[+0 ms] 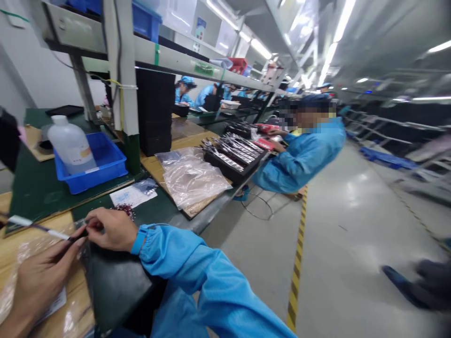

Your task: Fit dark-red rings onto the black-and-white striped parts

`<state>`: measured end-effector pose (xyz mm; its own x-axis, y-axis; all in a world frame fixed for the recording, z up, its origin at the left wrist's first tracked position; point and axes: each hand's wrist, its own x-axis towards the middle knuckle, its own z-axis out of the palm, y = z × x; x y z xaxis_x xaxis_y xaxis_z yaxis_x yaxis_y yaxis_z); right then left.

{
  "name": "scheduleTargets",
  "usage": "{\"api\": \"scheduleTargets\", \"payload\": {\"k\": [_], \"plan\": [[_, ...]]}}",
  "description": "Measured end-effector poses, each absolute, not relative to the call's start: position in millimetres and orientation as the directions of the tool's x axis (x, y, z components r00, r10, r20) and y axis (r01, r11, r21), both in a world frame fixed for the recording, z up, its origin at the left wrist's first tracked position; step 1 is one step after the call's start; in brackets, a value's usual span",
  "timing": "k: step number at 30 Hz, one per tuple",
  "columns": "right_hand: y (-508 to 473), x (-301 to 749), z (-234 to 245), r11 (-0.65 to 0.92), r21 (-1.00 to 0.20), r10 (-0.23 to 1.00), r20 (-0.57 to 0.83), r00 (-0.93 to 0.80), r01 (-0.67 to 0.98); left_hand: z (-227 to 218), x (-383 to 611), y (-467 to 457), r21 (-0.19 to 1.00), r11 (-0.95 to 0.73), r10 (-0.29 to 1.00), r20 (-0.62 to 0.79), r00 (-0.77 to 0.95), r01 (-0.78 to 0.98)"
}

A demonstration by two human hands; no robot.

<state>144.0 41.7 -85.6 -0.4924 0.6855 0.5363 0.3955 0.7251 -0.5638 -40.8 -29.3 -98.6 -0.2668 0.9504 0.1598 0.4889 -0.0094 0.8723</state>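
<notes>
My left hand (44, 277) pinches a thin dark cable (40, 227) with white label-like sections, which runs off toward the left edge. Meeting it at the fingertips, my right hand (114, 229) is closed at the cable's dark end; the exact part in those fingers is hidden. Under my right wrist lies a dark, flat, glossy surface (116, 286). Clear plastic film (23, 263) is spread on the wooden board beneath my left hand. Just beyond my right hand sit a small pile of dark red bits (127, 210) and a white paper slip (136, 195).
A blue tray (111, 157) holds a white plastic bottle (72, 143). Plastic bags (193, 176) lie on cardboard beside a black tray (239, 174) of bundled silvery-tipped parts. A shelf post (121, 70) rises ahead. A co-worker in blue (306, 150) sits farther along the bench.
</notes>
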Motion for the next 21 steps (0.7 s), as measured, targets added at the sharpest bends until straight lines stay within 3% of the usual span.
{"api": "scheduleTargets", "payload": {"k": [3, 7, 10, 21], "plan": [[37.6, 147.7, -83.9, 0.728, -0.595, 0.683, 0.590, -0.430, 0.340, -83.3, -23.7, -32.0, 0.886, -0.114, 0.941, 0.242, -0.238, 0.449], [42.1, 151.4, -79.5, 0.724, -0.626, 0.689, 0.680, -0.251, 0.288, -72.7, -20.8, -22.3, 0.972, -0.174, 0.921, 0.217, -0.322, 0.157], [48.7, 151.3, -76.2, 0.754, -0.591, 0.654, 0.718, -0.241, 0.286, -63.3, -36.6, -18.5, 0.975, -0.219, 0.897, 0.187, -0.402, -0.034], [46.6, 157.4, -62.0, 0.834, -0.479, 0.539, 0.812, -0.224, 0.274, -8.5, -155.5, -63.7, 0.949, -0.251, 0.749, 0.064, -0.659, -0.193]]}}
